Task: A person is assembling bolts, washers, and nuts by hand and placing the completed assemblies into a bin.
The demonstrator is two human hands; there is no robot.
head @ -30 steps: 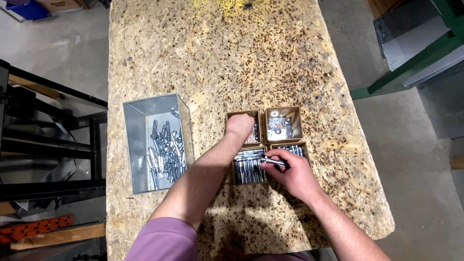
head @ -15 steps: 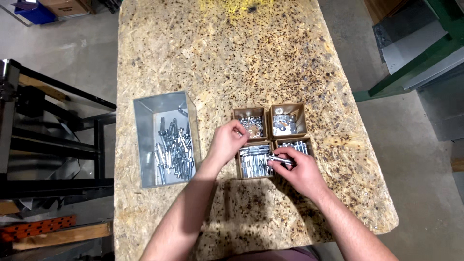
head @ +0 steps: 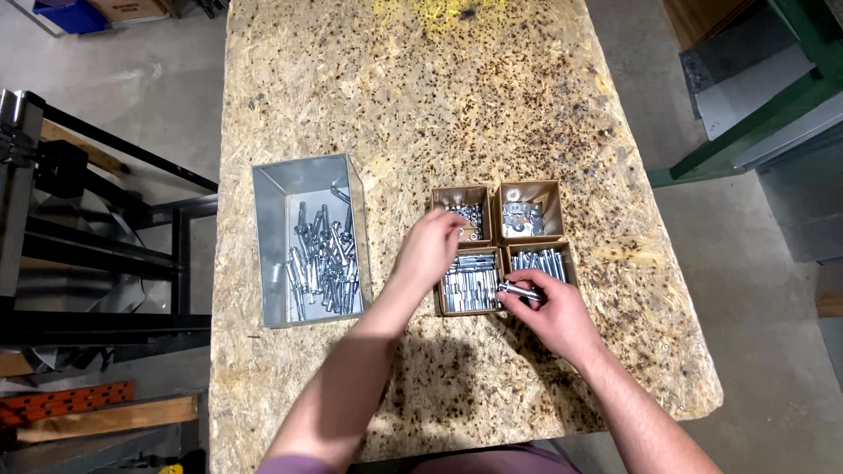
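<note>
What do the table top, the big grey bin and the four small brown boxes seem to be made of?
The speckled tan table top looks like pressed wood-chip board: flakes show, matte. The big grey open bin looks like sheet metal, dull sheen. The four small brown boxes are probably cardboard: thin, matte walls.

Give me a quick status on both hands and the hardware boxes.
Left hand reaching into rear-left cardboard box of small nuts. Right hand gripping a metal bolt over the front boxes. Metal bin of bolts sits left, untouched.
</note>
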